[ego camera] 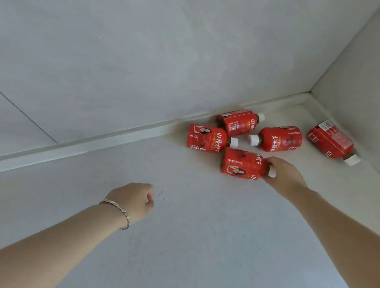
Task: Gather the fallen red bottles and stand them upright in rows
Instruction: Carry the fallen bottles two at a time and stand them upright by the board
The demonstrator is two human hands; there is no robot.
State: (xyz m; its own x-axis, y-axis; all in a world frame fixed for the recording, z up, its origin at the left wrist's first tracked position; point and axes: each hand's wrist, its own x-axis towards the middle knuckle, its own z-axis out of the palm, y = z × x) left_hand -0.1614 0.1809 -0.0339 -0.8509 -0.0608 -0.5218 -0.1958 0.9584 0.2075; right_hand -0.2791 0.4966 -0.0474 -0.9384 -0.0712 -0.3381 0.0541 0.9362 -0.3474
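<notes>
**Desk:** What does the head view give you?

**Operator:** I see five red bottles (278, 139) lying on their sides on the white surface (173, 247), clustered just out from the wall corner (310, 95). On the cluster's side away from that corner lies the near bottle (243, 164). My right grip (284, 175) is clamped round its neck, and the white cap shows.

**Desk:** And the left?

**Operator:** My left grip (131, 198) hangs well apart from the corner, beyond every bottle. Its fingers are curled together on nothing. There is a bracelet (118, 211) on that wrist.
</notes>
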